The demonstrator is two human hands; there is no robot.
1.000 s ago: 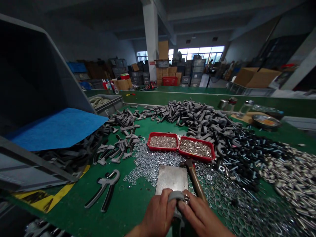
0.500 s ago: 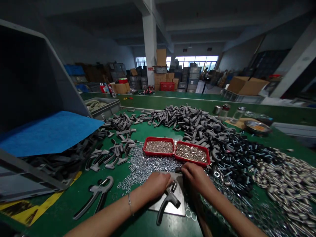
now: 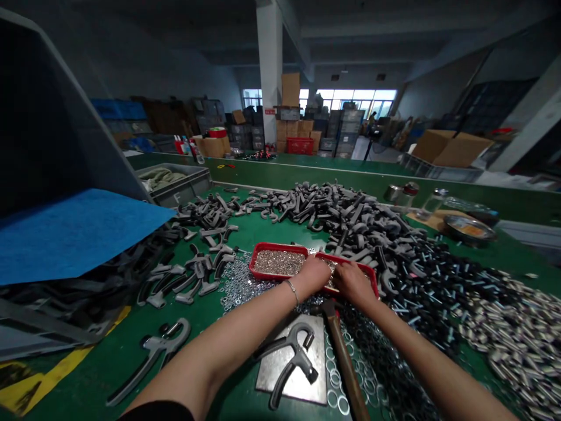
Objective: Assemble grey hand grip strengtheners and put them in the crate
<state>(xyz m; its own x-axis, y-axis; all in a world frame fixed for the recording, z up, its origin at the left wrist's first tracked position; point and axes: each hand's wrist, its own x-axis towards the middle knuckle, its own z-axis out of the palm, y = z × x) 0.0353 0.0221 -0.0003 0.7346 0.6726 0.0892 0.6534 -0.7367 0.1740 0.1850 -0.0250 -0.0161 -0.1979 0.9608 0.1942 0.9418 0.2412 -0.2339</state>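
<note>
Both hands reach forward to the right-hand red tray [image 3: 374, 283], which holds small metal pins. My left hand [image 3: 316, 273] is curled over its left end, with the fingertips hidden. Inside the tray, my right hand [image 3: 354, 284] has its fingers pinched among the pins; anything between them is too small to make out. Below my left forearm, a grey hand grip strengthener [image 3: 298, 355] with a small spring lies on a flat metal plate [image 3: 313, 390]. A hammer [image 3: 346, 365] with a wooden handle rests just right of the plate.
Another red tray [image 3: 280, 276] of tiny metal parts adjoins on the left. Loose nuts [image 3: 236, 286] and washers [image 3: 333, 374] lie around. Grey handles [image 3: 333, 204] are heaped behind, black parts and metal cylinders [image 3: 521, 339] to the right. A second hand grip [image 3: 153, 356] and large crate [image 3: 65, 327] are left.
My left hand has left the hand grip on the plate and moved forward to the right-hand tray. My right hand has moved from beside the hammer head into that tray. The view has shifted slightly.
</note>
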